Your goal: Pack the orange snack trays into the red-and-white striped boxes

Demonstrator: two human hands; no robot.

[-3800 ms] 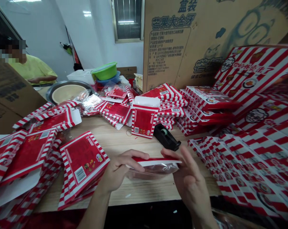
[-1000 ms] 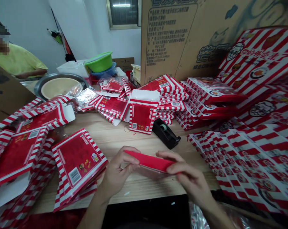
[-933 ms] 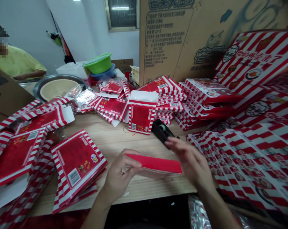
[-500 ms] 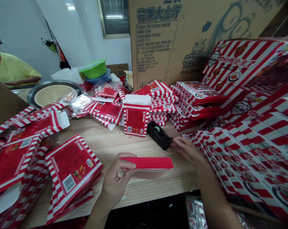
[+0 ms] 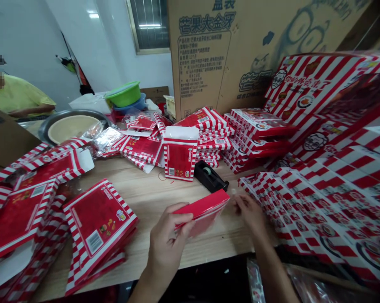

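Note:
My left hand (image 5: 167, 240) grips a red packet (image 5: 202, 212) with a white-and-clear plastic lower part, tilted up above the wooden table (image 5: 139, 193). My right hand (image 5: 248, 212) pinches a tiny pale scrap (image 5: 233, 191), probably tape, a little right of that packet. Just beyond the packet stands a black tape dispenser (image 5: 209, 176). An upright red-and-white striped box (image 5: 180, 153) is behind it. To my left, a pile of flat red striped boxes (image 5: 98, 223) lies close to my left hand. Flat striped sheets (image 5: 319, 202) spread out beside my right hand.
Stacked striped boxes (image 5: 256, 139) and a large cardboard carton (image 5: 228, 54) stand at the back. Foil packets (image 5: 106, 139), a metal basin (image 5: 72, 128) and green and blue tubs (image 5: 123, 96) sit back left. A co-worker in a yellow shirt (image 5: 16, 96) is at far left.
My right hand has moved from the tape dispenser's edge a little right and down, fingers pinched. My left hand has tilted the red packet upward. The view has shifted slightly.

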